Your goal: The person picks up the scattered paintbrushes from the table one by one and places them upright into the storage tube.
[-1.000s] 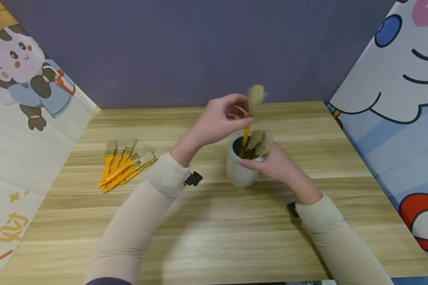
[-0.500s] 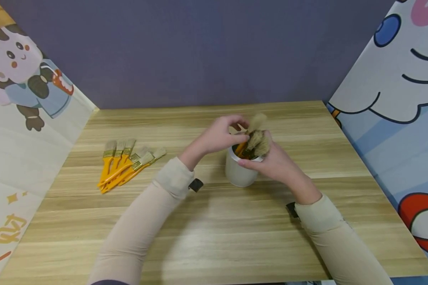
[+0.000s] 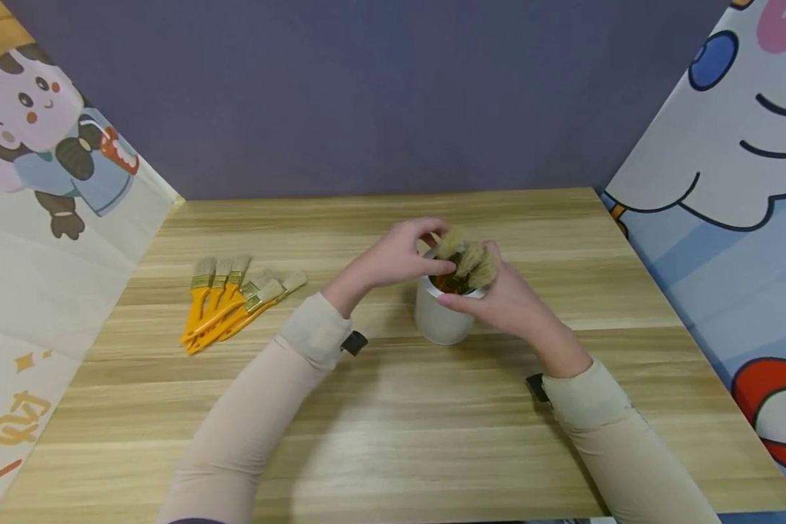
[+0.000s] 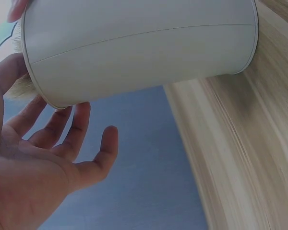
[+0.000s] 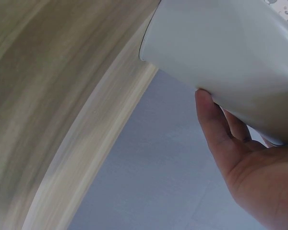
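Observation:
Toward the back of the table stands a white cylindrical holder point(image 3: 440, 322) with several paintbrushes point(image 3: 481, 272) in it, bristles up and yellow-orange handles mostly hidden inside. My right hand point(image 3: 509, 292) grips the holder around its right side, thumb at the front of the rim. At the left of the opening, my left hand point(image 3: 398, 255) holds a paintbrush point(image 3: 451, 240) between thumb and fingers, its bristles showing above the rim. The left wrist view has the left hand's fingertips right at the rim of the holder point(image 4: 144, 52). From the right wrist, curved fingers point(image 5: 212, 115) lie against the wall.
On the wood-grain table point(image 3: 393, 451), several flat paintbrushes point(image 3: 203, 297) with yellow-orange handles lie in an overlapping fan at the left. A dark purple-grey panel point(image 3: 367, 94) rises behind the table. Cartoon-printed panels point(image 3: 727, 240) stand at both sides.
My left hand has lowered the paintbrush into the holder, so its bristles dropped from high above the rim to the level of the other brushes. The right hand stays on the holder.

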Motion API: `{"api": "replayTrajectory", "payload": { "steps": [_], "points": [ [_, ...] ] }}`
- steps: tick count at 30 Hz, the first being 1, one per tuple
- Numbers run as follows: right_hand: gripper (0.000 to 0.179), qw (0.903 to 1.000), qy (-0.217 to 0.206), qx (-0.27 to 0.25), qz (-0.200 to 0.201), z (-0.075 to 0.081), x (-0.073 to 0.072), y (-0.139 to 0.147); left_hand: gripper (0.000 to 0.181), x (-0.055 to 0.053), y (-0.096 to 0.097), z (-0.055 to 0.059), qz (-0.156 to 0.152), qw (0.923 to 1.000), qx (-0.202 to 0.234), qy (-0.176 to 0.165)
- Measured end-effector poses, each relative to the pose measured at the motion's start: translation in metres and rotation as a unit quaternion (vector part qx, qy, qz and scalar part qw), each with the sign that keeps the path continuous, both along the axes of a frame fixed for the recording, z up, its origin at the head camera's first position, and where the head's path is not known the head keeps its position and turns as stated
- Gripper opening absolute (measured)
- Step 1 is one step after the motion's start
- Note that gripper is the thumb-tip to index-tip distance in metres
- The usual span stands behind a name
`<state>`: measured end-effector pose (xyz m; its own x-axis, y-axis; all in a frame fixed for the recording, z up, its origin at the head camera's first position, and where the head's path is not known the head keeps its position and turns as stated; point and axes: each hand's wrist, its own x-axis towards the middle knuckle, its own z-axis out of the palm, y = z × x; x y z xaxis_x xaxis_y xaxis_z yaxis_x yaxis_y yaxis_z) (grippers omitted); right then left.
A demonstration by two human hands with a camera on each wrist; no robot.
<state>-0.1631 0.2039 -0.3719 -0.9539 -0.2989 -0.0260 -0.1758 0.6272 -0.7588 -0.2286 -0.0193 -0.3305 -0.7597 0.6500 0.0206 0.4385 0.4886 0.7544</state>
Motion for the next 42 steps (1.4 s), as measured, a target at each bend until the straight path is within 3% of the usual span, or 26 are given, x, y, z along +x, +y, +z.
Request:
{"api": "replayTrajectory", "payload": {
  "steps": [11, 21, 30, 42],
  "points": [
    [0.101, 0.9999, 0.003, 0.006, -0.008, -0.001, 0.0, 0.0, 0.073, 0.001, -0.009, 0.0, -0.007, 1.0, 0.0, -0.007],
    [0.103, 0.9997, 0.006, 0.015, -0.018, -0.001, -0.001, 0.0, 0.052, -0.002, -0.015, -0.002, 0.022, 0.9995, 0.02, 0.012],
    [0.106, 0.9997, 0.0, 0.013, -0.02, -0.002, 0.0, 0.001, 0.056, -0.003, -0.011, -0.004, 0.019, 0.9996, 0.014, 0.016],
    [0.108, 0.9994, -0.003, 0.025, -0.024, 0.0, 0.001, 0.001, 0.064, 0.0, -0.028, -0.006, 0.003, 1.0, 0.006, 0.007]
  ]
}}
